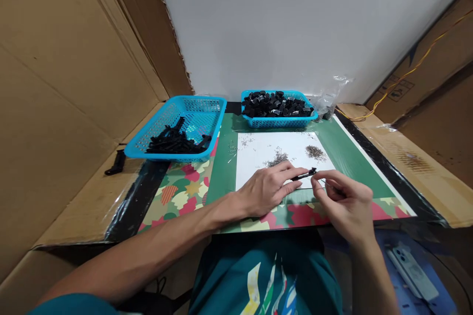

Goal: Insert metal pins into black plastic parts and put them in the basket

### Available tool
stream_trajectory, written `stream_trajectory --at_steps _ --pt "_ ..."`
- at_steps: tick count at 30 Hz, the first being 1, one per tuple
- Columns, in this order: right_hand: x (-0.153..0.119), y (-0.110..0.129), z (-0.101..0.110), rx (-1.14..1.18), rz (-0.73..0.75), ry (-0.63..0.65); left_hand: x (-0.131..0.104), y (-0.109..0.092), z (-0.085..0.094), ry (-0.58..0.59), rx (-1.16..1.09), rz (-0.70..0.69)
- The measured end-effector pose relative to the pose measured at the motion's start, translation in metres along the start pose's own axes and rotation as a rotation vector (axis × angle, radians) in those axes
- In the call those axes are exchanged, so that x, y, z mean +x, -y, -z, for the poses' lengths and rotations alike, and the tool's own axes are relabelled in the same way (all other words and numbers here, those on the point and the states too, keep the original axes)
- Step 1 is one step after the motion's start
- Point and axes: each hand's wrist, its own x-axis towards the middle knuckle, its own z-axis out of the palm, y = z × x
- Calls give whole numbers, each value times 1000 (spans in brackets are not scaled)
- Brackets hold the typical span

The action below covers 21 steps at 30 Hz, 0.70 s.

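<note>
Black part (303, 175) over white sheet's (253, 165) near edge, long axis sideways, knobbed end rightward, slightly away | left hand (268, 188) clamped on its left end | right hand (343, 199) fingertips at knobbed end, grip unclear

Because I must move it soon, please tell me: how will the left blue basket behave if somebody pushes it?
The basket will probably slide without tipping, being wide and low. Its thin, perforated walls suggest light plastic that may flex slightly. The loose black parts inside might shift.

L hand (266, 188) palm-down, fingers fwd; R hand (347, 202) pinching, fingers curled.
</note>
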Motion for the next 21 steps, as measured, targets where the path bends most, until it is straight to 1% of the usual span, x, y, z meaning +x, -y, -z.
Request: stream_trajectory --at_steps 2,4,6,8,10,14,21 --pt "-2 -1 -6 11 8 -84 1 1 -1 -3 -74 2" --pt "-3 -2 -11 10 48 -135 3 3 -2 -42 -138 -15" --pt "-3 -3 -15 -5 109 -164 4 5 -3 -104 -214 -1" --pt "-4 -3 -17 -26 174 -187 4 5 -1 -163 -295 47" --pt "-4 -3 -18 -36 237 -206 4 5 1 -197 -350 74" --pt "-4 -1 -18 -41 334 -220 4 3 4 -224 -369 37" --pt "-4 2 -16 -44 416 -186 2 1 3 -279 -400 15"
